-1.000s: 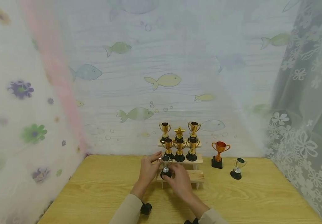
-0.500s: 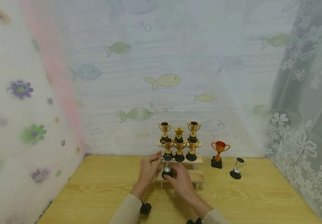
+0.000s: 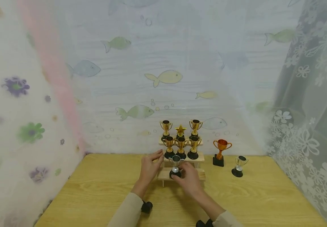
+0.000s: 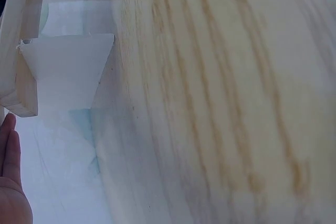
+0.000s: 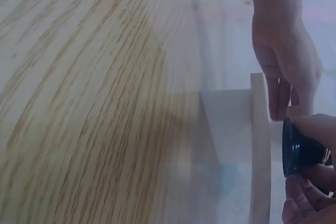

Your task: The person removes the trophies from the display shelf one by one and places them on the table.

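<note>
My right hand pinches a small silver trophy cup by its round black base. The cup stands upright over the middle of the lowest step of a wooden tiered stand. At the stand's left end, my left hand reaches with straight fingers to its side and holds nothing; in the left wrist view its fingers lie just by a wooden step's end. Gold trophy cups fill the middle step. On the top step a gold star trophy stands between two gold cups.
To the right of the stand, an orange-bronze trophy cup and another silver trophy cup stand on the wood-grain table. A fish-patterned curtain hangs behind, and lace borders the right side.
The silver cup has moved to the right along the lowest step, with my right hand still pinching it. My left hand has stayed at the stand's left end. The head view has tilted slightly.
</note>
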Available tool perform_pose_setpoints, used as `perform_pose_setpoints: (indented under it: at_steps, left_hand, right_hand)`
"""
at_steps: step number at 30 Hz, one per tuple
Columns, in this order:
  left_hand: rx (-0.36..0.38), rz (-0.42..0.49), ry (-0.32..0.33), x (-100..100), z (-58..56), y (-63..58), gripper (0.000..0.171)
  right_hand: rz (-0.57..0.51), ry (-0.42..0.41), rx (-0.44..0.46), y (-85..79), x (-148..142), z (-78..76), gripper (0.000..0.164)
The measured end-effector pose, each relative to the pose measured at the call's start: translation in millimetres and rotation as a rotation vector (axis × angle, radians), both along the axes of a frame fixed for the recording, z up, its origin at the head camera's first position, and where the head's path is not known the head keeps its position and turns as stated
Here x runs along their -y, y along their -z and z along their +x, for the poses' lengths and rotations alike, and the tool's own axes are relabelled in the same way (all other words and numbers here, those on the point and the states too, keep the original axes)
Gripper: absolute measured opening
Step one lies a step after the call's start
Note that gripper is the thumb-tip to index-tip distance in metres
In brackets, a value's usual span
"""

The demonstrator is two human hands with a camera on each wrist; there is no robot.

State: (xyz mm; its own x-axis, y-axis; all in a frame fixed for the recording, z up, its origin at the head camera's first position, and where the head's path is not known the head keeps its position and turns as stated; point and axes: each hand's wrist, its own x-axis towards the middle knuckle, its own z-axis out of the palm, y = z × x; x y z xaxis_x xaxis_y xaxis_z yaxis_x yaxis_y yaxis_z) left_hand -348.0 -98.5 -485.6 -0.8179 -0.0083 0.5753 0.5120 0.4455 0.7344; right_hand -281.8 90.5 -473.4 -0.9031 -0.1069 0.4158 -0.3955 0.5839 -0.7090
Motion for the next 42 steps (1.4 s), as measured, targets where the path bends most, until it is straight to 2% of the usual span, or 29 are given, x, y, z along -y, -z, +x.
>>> perform_pose_setpoints:
  at_steps: [5,15,42]
  left_hand:
    - [-0.010,-0.002,-0.002,0,-2.5,-1.4,0.023]
    - [-0.018,0.009,0.007,1,-2.9,-0.4,0.023]
    - [0.010,0.040,0.012,0,0.3,-0.5,0.022]
  right_hand:
    - [-0.001,0.009,0.031,-6.2,-7,4.7,0.024]
    - [0.014,-0.013,0.043,-8.1,-20,8.2,0.023]
    - [0.038,0.058,0.092,-13.5,-67,17.8,0.026]
